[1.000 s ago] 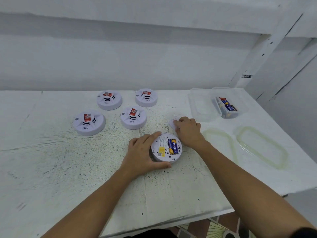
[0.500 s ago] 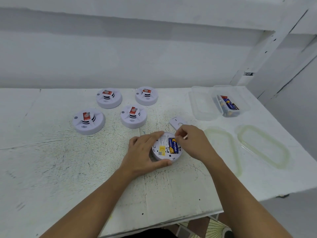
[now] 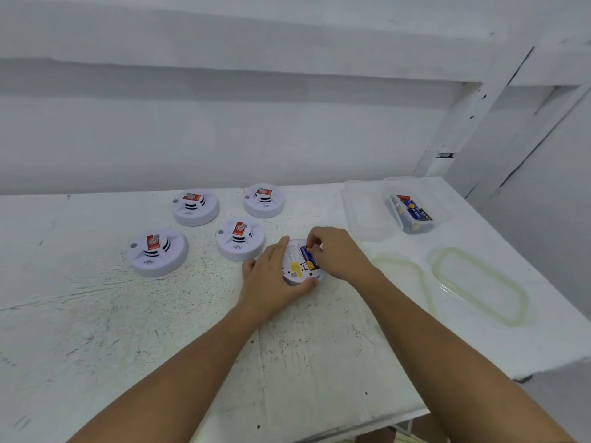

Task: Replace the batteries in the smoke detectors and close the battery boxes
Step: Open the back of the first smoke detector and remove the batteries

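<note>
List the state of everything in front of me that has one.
Flipped smoke detector: face down, battery box open, batteries in.
Left hand: grips that detector.
Right hand: pinches a battery.
Four other detectors: face up.
Battery container: lid off, batteries inside.
Second container: lid off.
Two lids: off, lying flat.

Overturned detector: left side under left hand, right rim under right hand. Battery in open bay: far end covered by right fingertips; cell count in bay not resolvable. Label print on detector back too small to read. Spare batteries in clear box: number unclear, print blurred. Red stickers on four upright detectors illegible. Both forearms cut by bottom edge. Counter cut at left and bottom.
</note>
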Available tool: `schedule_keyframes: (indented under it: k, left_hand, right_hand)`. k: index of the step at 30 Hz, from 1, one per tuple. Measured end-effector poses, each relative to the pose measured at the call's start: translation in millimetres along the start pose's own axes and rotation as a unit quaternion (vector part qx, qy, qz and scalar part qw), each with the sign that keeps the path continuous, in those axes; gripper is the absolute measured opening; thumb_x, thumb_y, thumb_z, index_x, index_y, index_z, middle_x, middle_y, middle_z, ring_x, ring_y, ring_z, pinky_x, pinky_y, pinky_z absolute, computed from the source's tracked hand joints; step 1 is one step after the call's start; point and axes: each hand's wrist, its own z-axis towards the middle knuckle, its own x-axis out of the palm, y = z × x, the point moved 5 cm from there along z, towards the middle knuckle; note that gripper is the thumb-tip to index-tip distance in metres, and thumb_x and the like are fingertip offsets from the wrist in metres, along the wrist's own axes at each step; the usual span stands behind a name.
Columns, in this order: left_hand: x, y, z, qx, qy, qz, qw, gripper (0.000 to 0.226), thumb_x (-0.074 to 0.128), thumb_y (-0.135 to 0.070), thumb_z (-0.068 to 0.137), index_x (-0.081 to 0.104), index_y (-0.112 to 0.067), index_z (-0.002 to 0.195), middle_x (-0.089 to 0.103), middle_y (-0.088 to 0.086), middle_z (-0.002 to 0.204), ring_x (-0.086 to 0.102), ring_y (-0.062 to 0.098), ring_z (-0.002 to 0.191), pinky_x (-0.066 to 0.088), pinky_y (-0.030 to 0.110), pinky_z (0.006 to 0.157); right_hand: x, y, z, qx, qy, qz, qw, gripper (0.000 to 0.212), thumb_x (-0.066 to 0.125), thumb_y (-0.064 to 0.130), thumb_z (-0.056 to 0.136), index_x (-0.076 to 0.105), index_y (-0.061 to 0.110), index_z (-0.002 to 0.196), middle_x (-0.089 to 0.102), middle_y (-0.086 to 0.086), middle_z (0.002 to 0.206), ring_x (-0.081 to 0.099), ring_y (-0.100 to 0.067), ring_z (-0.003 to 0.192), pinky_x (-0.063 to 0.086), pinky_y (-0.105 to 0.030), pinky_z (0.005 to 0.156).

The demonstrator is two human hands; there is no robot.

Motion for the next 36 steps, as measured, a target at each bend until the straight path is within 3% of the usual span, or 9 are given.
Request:
schedule_keyframes:
  k: [4,9,13,17,23,26,30,33,36]
  left_hand:
    - [3.8,-1.5,7.4,0.013,-0.038,0.016,0.999,0.099,0.038,-0.076,0.062,0.028,-0.021,0.144,0.044,-0.01,0.138,0.036,0.006,0.125,0.018,0.031,0.103]
    - [6.1,-0.6,9.5,0.027,-0.057,0.047,0.997,0.097,0.038,-0.075,0.064,0.03,-0.018,0.142,0.04,-0.007,0.143,0.035,0.008,0.129,0.02,0.034,0.106]
    - [7.3,-0.2,9.6,0.03,-0.06,0.05,0.997,0.095,0.04,-0.073,0.066,0.032,-0.016,0.142,0.042,-0.005,0.143,0.038,0.011,0.129,0.024,0.035,0.106]
    - [10.2,2.5,11.3,0.034,-0.057,0.034,0.997,0.093,0.048,-0.071,0.068,0.034,-0.014,0.141,0.046,-0.003,0.14,0.044,0.014,0.126,0.033,0.037,0.104]
    - [10.6,4.7,14.2,0.039,-0.048,-0.025,0.998,0.094,0.056,-0.068,0.067,0.034,-0.014,0.141,0.048,-0.003,0.135,0.047,0.011,0.119,0.045,0.038,0.098]
    - [9.0,4.5,14.0,0.033,-0.041,-0.032,0.998,0.097,0.054,-0.071,0.065,0.03,-0.018,0.142,0.044,-0.007,0.136,0.04,0.003,0.118,0.038,0.026,0.1]
    - [9.5,6.0,14.8,0.026,-0.031,-0.033,0.999,0.099,0.054,-0.074,0.064,0.026,-0.023,0.144,0.039,-0.011,0.139,0.037,0.003,0.122,0.039,0.028,0.103]
    - [10.8,8.8,15.8,0.018,-0.028,-0.036,0.999,0.099,0.057,-0.073,0.064,0.025,-0.024,0.144,0.04,-0.012,0.138,0.038,0.004,0.122,0.041,0.032,0.103]
    - [12.1,11.9,16.0,0.01,-0.03,-0.038,0.999,0.099,0.059,-0.072,0.063,0.025,-0.026,0.144,0.041,-0.013,0.137,0.039,0.005,0.122,0.042,0.034,0.102]
  right_hand:
    - [-1.5,0.2,14.7,-0.016,0.024,-0.028,0.999,0.015,0.048,0.006,0.088,0.061,0.008,0.096,0.054,-0.004,0.091,0.052,-0.018,0.083,0.038,-0.024,0.066]
    - [2.6,-1.8,22.3,-0.036,0.038,-0.056,0.997,0.009,0.051,0.014,0.089,0.057,0.01,0.095,0.045,-0.003,0.094,0.053,-0.023,0.084,0.042,-0.028,0.068]
    - [7.5,-1.0,29.4,-0.066,0.061,-0.08,0.993,0.01,0.053,0.019,0.087,0.052,0.01,0.091,0.045,-0.003,0.088,0.049,-0.021,0.078,0.042,-0.031,0.069]
    - [4.2,-2.6,33.1,-0.093,0.063,-0.045,0.993,0.014,0.056,0.019,0.083,0.043,0.015,0.078,0.046,0.0,0.075,0.042,-0.015,0.068,0.035,-0.026,0.058]
    - [0.0,1.9,29.7,-0.117,0.074,-0.008,0.99,0.009,0.057,0.017,0.082,0.048,0.016,0.084,0.056,-0.001,0.07,0.049,-0.013,0.061,0.043,-0.031,0.056]
    - [-17.5,-6.4,41.8,-0.038,0.066,0.137,0.988,0.006,0.057,0.013,0.087,0.053,0.015,0.09,0.058,0.002,0.072,0.056,-0.01,0.059,0.047,-0.023,0.053]
    - [-65.6,-46.6,81.5,0.108,-0.042,0.362,0.925,0.009,0.051,0.005,0.094,0.051,0.009,0.086,0.059,-0.013,0.069,0.061,-0.025,0.058,0.059,-0.039,0.058]
    - [-87.1,-80.0,104.4,0.181,-0.091,0.307,0.93,0.018,0.05,0.004,0.093,0.048,0.012,0.077,0.055,-0.014,0.077,0.059,-0.025,0.057,0.059,-0.041,0.061]
    - [-80.9,-99.5,118.1,0.224,-0.06,0.189,0.954,0.024,0.051,-0.002,0.09,0.041,0.011,0.073,0.049,-0.013,0.074,0.059,-0.032,0.058,0.058,-0.05,0.069]
